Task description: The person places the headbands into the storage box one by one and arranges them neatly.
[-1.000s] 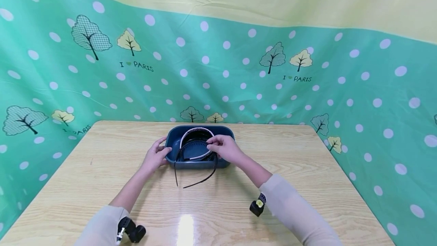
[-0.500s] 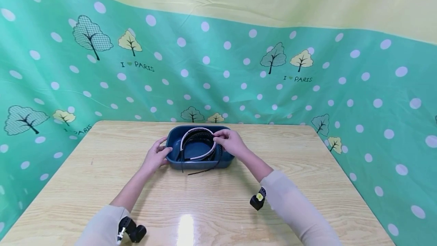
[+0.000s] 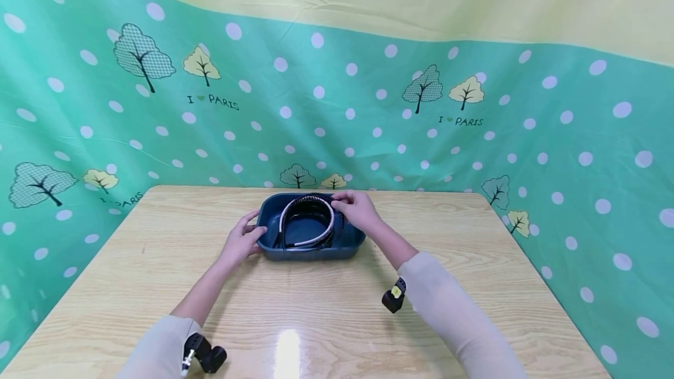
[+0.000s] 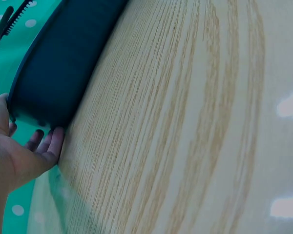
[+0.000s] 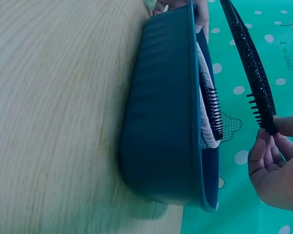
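Note:
My right hand (image 3: 358, 210) pinches a glittery black toothed headband (image 5: 251, 63) near the top of its arc. In the right wrist view the band hangs above the rim of a dark blue oblong plastic basin (image 3: 316, 255). A pale pinkish-white headband (image 5: 202, 73) with black teeth leans inside the basin. From the head view the black band overlaps it and is hard to separate from it. My left hand (image 3: 242, 238) grips the basin's left end, thumb over the rim and fingers (image 4: 53, 141) low against the outer wall.
The basin stands on a pale wood-grain table (image 3: 316, 309), near its far edge. Behind the table hangs a green and yellow curtain (image 3: 326, 92) with dots and trees, which also runs along both sides. Black cameras are strapped to both forearms.
My right hand has carried the black headband away from me, from hanging over the basin's front wall to above the basin. The left hand keeps its grip at the basin's end.

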`<state>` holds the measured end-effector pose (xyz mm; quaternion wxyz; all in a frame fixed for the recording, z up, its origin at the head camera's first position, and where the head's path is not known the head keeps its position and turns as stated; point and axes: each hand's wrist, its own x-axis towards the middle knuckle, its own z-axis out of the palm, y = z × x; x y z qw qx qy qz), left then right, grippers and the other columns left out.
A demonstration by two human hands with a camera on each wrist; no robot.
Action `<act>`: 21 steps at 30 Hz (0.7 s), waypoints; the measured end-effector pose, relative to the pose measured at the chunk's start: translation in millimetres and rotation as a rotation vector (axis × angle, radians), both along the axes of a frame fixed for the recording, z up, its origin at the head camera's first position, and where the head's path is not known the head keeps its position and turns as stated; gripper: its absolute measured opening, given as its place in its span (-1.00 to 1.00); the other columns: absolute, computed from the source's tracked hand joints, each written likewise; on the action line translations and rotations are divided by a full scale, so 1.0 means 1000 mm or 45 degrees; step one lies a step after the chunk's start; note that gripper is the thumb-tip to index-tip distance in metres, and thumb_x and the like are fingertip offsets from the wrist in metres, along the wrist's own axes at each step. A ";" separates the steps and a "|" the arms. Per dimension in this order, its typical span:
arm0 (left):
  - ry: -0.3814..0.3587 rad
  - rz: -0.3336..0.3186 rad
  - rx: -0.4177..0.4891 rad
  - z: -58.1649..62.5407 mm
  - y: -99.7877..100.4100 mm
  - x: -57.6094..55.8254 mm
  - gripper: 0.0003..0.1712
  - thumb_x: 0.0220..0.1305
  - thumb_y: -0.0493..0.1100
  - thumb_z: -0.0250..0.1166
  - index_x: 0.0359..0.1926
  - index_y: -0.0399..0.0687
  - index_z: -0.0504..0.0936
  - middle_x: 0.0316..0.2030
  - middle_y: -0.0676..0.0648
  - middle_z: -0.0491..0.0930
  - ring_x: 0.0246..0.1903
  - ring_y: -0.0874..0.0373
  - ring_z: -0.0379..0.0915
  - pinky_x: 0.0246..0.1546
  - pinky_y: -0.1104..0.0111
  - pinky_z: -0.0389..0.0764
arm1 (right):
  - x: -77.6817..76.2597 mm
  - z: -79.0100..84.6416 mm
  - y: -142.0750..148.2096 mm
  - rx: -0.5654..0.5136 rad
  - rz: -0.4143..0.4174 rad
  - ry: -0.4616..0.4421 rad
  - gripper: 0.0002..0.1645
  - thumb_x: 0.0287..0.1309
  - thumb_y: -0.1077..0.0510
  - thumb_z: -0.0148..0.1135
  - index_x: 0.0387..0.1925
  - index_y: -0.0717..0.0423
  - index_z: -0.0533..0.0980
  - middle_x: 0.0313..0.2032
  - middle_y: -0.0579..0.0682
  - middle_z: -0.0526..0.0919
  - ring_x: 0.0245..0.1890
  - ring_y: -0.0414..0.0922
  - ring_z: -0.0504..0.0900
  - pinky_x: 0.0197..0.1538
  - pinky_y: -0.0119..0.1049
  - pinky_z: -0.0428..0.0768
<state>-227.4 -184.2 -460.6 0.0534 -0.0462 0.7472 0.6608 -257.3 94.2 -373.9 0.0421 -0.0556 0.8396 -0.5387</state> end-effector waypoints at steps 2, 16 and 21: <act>0.001 -0.001 0.004 0.000 0.000 0.000 -0.32 0.37 -0.14 0.05 0.44 0.03 0.03 0.24 -0.39 0.19 -0.14 0.05 0.51 -0.24 0.37 0.66 | -0.001 0.000 -0.001 0.001 -0.010 0.006 -0.77 0.21 0.14 0.20 -0.13 0.13 0.60 -0.44 -0.05 0.52 -0.61 -0.22 0.39 -0.55 -0.45 0.42; 0.002 -0.006 -0.010 -0.001 -0.001 0.000 -0.31 0.37 -0.11 0.06 0.44 0.04 0.03 0.24 -0.40 0.20 -0.11 0.04 0.51 -0.21 0.35 0.67 | -0.011 -0.008 -0.008 0.021 -0.075 0.027 -0.77 0.20 0.12 0.21 -0.13 0.10 0.61 -0.48 -0.07 0.51 -0.62 -0.21 0.40 -0.55 -0.44 0.42; 0.005 -0.007 -0.024 -0.002 -0.002 0.000 -0.32 0.37 -0.11 0.05 0.44 0.06 0.04 0.23 -0.38 0.22 -0.08 0.01 0.50 -0.20 0.33 0.67 | -0.013 -0.010 -0.010 0.029 -0.092 0.032 -0.77 0.20 0.13 0.21 -0.13 0.10 0.61 -0.46 -0.06 0.54 -0.61 -0.22 0.41 -0.54 -0.45 0.44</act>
